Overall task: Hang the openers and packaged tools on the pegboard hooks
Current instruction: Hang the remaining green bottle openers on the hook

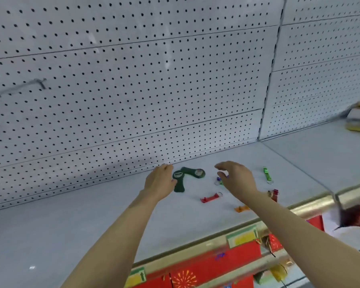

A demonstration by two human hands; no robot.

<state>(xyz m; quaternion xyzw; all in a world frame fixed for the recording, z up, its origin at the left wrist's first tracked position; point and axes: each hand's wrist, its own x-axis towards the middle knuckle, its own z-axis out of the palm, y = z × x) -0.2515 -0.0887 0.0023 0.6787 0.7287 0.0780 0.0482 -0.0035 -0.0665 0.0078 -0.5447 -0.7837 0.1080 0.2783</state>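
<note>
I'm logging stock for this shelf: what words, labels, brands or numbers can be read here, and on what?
None can be read.
Price tags on the shelf edge: yellow and green, print blurred.
Red packs below: firework pattern, no legible words.
Openers on the shelf: no visible lettering.

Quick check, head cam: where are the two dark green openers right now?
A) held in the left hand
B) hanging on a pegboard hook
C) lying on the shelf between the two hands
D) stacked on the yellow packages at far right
C: the two dark green openers lie flat on the shelf, between the left hand and the right hand; neither hand grips them, and the hook on the pegboard is bare.
</note>
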